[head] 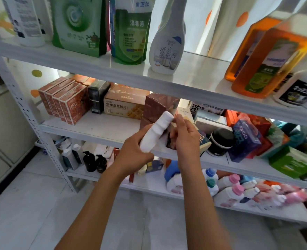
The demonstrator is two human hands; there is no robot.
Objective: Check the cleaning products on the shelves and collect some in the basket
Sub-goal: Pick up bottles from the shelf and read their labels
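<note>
1. A white metal shelving unit (46, 139) carries goods on several white shelves.
2. On the top shelf stand, from left to right, a green stand-up refill pouch (78, 26), a second green and white disinfectant pouch (132, 31), a white narrow-necked spray-type bottle (167, 46), and two clear plastic bottles filled with amber liquid (273, 56).
3. The middle shelf holds a row of orange-red cartons (66, 103) at the far left, a beige biscuit box (121, 105), a dark red box (158, 107) and a black round tub (221, 141) farther right.
4. The lowest shelf in view holds black pump bottles (94, 161) on the left and white bottles with pink caps (233, 190) lying on the right.
5. A white ribbed plastic bottle (156, 131) is tilted in front of the middle shelf, its top pointing up and right.
6. The left hand (132, 152) wraps its fingers round the bottle's lower body.
7. The right hand (184, 138) is just right of the bottle, its fingertips pinching at the bottle's top.
8. No basket appears in the view.
</note>
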